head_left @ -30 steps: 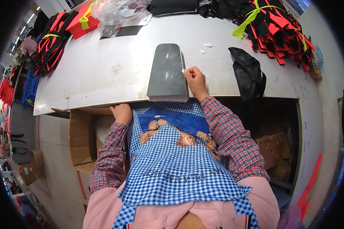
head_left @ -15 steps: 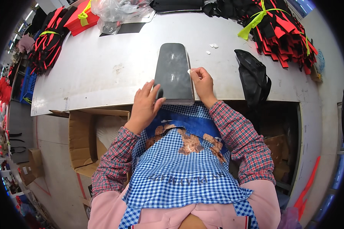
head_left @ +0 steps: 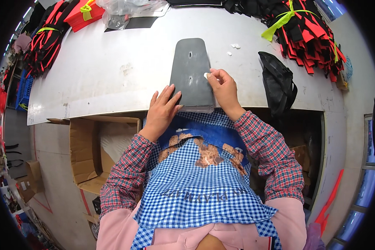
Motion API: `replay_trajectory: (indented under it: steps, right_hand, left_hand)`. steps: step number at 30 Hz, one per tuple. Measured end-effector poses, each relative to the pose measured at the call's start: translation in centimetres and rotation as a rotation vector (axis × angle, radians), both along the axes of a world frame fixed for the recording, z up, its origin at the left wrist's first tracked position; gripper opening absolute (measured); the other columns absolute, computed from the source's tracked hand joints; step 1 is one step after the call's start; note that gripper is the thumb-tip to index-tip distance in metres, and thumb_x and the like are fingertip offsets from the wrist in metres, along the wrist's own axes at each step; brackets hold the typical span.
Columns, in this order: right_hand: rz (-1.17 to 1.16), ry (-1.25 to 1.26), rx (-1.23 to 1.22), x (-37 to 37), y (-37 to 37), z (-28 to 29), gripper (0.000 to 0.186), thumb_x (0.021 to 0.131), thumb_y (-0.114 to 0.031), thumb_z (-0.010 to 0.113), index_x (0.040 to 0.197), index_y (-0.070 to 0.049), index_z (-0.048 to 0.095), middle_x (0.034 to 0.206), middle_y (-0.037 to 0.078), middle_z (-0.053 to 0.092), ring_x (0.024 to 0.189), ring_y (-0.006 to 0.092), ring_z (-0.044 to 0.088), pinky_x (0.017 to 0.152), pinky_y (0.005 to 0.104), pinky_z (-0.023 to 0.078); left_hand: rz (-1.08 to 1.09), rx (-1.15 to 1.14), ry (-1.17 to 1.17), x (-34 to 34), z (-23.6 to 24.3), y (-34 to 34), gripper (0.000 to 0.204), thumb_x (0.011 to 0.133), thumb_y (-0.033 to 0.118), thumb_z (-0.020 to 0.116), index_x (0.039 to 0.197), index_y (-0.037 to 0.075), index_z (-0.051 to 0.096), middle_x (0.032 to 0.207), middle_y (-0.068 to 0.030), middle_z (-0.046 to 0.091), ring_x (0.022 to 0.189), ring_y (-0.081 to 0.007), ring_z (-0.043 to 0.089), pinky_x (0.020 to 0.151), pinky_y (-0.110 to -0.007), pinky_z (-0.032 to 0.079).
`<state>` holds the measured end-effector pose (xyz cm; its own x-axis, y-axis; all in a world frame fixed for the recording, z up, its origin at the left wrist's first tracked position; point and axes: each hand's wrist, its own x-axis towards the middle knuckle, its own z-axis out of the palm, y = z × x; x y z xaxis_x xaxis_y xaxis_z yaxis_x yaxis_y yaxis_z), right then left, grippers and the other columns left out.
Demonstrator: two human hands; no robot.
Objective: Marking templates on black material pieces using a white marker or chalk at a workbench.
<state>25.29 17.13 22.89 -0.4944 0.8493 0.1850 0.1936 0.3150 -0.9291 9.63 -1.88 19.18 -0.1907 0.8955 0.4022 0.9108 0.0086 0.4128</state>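
Note:
A stack of dark grey tapered panels, with two small slots on top, lies at the bench's front edge. My left hand rests with spread fingers on its lower left side. My right hand pinches a small white piece, probably chalk, at the stack's right edge. A few similar white bits lie farther back to the right. To the right of my right hand sits a folded black bag, hanging slightly over the edge.
The white bench carries bundled black and red strips at both back corners, red sheets tied in yellow, a clear plastic bag and black pieces. Below left stands an open cardboard box; a blue crate is at left.
My left hand has risen from under the bench edge onto the stack's left side. My right hand has shifted slightly rightward along with the stack in view, still pinching the white piece.

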Motion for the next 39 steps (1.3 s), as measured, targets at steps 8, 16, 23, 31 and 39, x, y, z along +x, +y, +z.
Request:
replay_trajectory:
  steps: [8, 16, 23, 31, 39]
  right_hand:
    - [0.202, 0.047, -0.371, -0.6, 0.8, 0.0, 0.016, 0.096, -0.02, 0.068, 0.092, -0.005, 0.066, 0.092, 0.002, 0.067, 0.076, 0.0063, 0.052, 0.072, 0.0241, 0.046]
    - [-0.011, 0.226, -0.15, 0.6, 3.1, 0.4, 0.021, 0.095, -0.024, 0.068, 0.09, -0.004, 0.065, 0.083, 0.002, 0.065, 0.076, 0.0101, 0.057, 0.071, 0.026, 0.048]
    - [0.061, 0.48, -0.803, 5.1, 1.6, 2.3, 0.026, 0.098, -0.029, 0.062, 0.106, -0.004, 0.06, 0.105, 0.008, 0.064, 0.1, 0.0189, 0.065, 0.092, 0.0376, 0.056]
    - [0.322, 0.547, -1.083, 4.8, -3.2, 2.8, 0.038, 0.099, -0.032, 0.057, 0.119, 0.0, 0.054, 0.122, 0.017, 0.058, 0.117, 0.0258, 0.061, 0.103, 0.049, 0.055]
    - [0.209, 0.569, -1.074, 2.5, -5.1, 2.1, 0.023, 0.095, -0.028, 0.064, 0.102, -0.006, 0.063, 0.098, 0.006, 0.067, 0.091, 0.0152, 0.066, 0.085, 0.0312, 0.055]
  left_hand:
    - [0.001, -0.012, 0.006, -0.2, 0.1, 0.0, 0.043, 0.095, 0.023, 0.067, 0.136, 0.014, 0.059, 0.151, -0.0107, 0.048, 0.141, -0.03, 0.045, 0.116, -0.051, 0.032]
    - [0.076, 0.214, -0.378, 0.3, 2.9, 1.1, 0.031, 0.097, 0.014, 0.062, 0.125, 0.0, 0.061, 0.132, -0.0209, 0.059, 0.123, -0.0366, 0.056, 0.103, -0.041, 0.047]
    - [-0.059, 0.034, -0.3, 0.8, 4.3, 3.7, 0.037, 0.085, 0.017, 0.076, 0.116, -0.001, 0.066, 0.108, -0.0185, 0.064, 0.098, -0.0351, 0.063, 0.088, -0.04, 0.052]
    - [-0.031, -0.086, -0.398, -0.7, 4.1, 5.8, 0.014, 0.086, 0.008, 0.071, 0.097, 0.0, 0.073, 0.092, -0.0193, 0.068, 0.083, -0.0357, 0.067, 0.076, -0.04, 0.054]
    - [-0.07, -0.066, -0.412, -1.2, 4.0, 6.1, 0.015, 0.088, 0.003, 0.065, 0.099, -0.001, 0.073, 0.092, -0.0211, 0.069, 0.082, -0.037, 0.068, 0.076, -0.041, 0.055]
